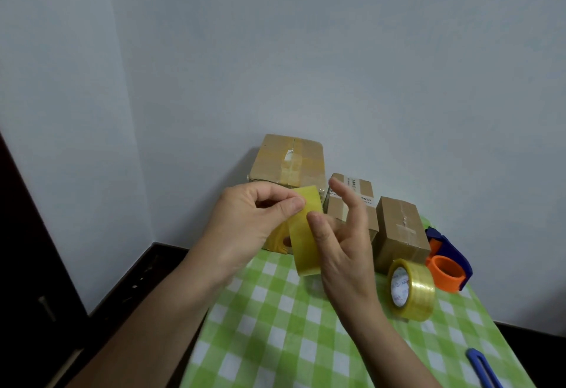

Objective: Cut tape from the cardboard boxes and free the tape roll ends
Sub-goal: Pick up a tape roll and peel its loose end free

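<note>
I hold a yellowish tape roll (pixel 304 234) up over the table, edge-on to me. My left hand (pixel 245 222) pinches its upper rim between thumb and forefinger. The thumb of my right hand (pixel 343 243) presses on the roll's outer face, and its fingers are spread and mostly straight to the right of the roll. Three taped cardboard boxes stand behind: a large box (pixel 288 161), a labelled middle box (pixel 355 200) and a smaller box (pixel 401 228). A second clear tape roll (pixel 412 289) stands on edge on the cloth to the right.
A green checked cloth (pixel 275 341) covers the table. An orange and blue tape dispenser (pixel 448 268) lies at the right edge, and a blue knife handle (pixel 484 366) at the lower right. Another yellow roll (pixel 280 242) shows behind my left hand. Walls close in behind.
</note>
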